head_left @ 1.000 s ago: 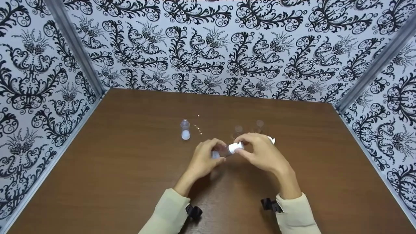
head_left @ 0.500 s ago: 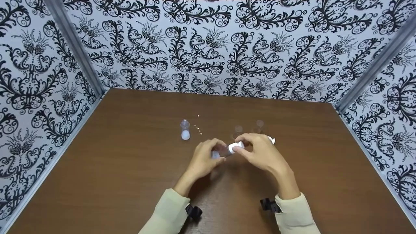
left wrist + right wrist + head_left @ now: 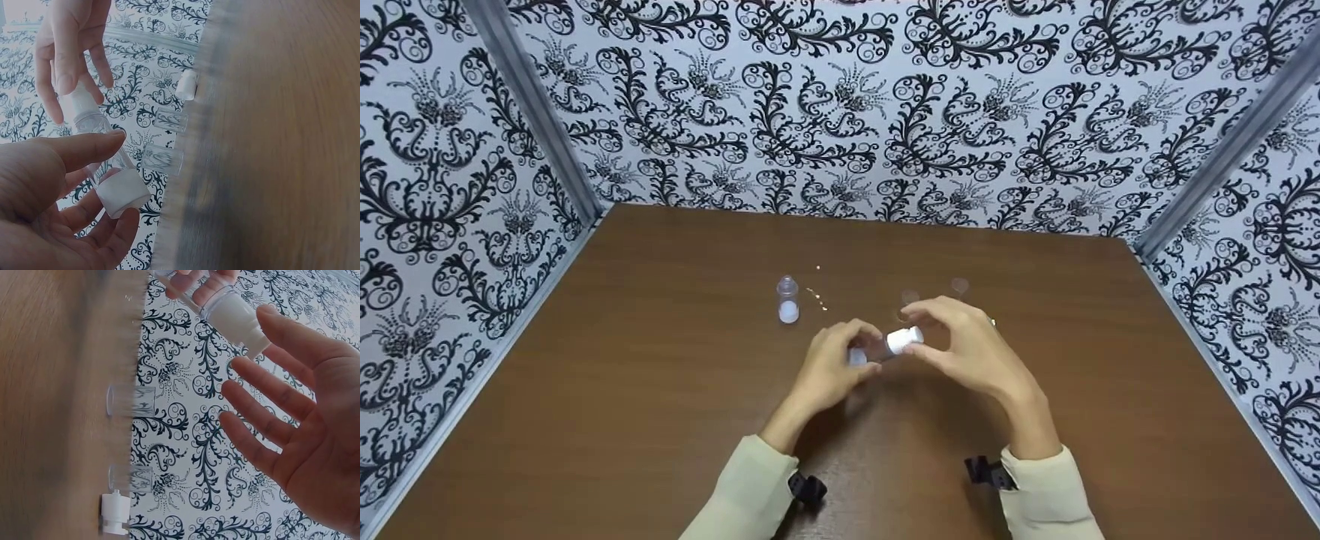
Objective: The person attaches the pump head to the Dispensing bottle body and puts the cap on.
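Note:
A small clear bottle [image 3: 125, 193] with a white base is held tilted in my left hand [image 3: 832, 364], fingers and thumb around its body. Its white top [image 3: 901, 340] points up and to the right. My right hand [image 3: 975, 349] is beside that top, thumb close to it and fingers spread apart. In the right wrist view the right fingers [image 3: 270, 391] curve loosely with nothing gripped; whether the thumb touches the top, I cannot tell.
A similar bottle [image 3: 787, 300] stands left on the brown table [image 3: 697, 360], near small pale bits [image 3: 819, 300]. Two clear caps [image 3: 130, 400] [image 3: 130, 478] and a loose white pump top [image 3: 115, 512] sit behind my right hand. Patterned walls [image 3: 840, 112] enclose the table.
My right fingers have come off the bottle's white top and spread, the index finger lifting away. The left hand and its bottle have stayed in place.

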A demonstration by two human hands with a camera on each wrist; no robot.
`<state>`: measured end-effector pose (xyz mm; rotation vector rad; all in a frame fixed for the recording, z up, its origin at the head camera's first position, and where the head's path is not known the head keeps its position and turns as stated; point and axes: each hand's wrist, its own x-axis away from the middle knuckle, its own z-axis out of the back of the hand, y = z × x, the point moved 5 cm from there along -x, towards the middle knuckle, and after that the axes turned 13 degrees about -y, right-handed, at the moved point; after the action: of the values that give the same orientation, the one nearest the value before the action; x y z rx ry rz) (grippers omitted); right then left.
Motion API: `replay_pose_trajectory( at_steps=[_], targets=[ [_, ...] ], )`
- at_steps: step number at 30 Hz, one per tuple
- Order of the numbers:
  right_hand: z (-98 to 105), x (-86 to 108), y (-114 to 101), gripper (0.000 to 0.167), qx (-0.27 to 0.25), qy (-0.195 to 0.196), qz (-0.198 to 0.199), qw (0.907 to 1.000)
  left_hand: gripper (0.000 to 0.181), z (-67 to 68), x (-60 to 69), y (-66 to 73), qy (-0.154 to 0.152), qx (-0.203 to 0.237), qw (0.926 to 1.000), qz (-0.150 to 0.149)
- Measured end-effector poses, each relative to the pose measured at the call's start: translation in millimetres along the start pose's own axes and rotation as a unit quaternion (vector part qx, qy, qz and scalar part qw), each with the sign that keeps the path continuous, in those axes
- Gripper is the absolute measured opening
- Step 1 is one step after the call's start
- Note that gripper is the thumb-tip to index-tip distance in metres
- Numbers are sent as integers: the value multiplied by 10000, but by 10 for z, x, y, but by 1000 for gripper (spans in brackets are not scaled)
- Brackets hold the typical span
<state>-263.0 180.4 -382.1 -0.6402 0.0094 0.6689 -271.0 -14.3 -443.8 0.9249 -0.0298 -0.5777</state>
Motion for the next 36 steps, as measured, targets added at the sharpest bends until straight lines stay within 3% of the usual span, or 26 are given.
replay_pose_trajectory(
  at_steps=[15, 25, 36],
  targets=[
    [-11, -2, -10, 37, 203, -28, 437, 9988, 36, 1, -11, -8, -22, 7, 10000, 30],
    [-29, -17, -19, 36, 265, -129, 456, 9985, 36, -9, -4, -18, -33, -14, 10000, 85],
    [-59, -25, -11, 23, 441, -244, 334, 9982, 36, -6, 3, 6, -7, -48, 10000, 52]
  ],
)
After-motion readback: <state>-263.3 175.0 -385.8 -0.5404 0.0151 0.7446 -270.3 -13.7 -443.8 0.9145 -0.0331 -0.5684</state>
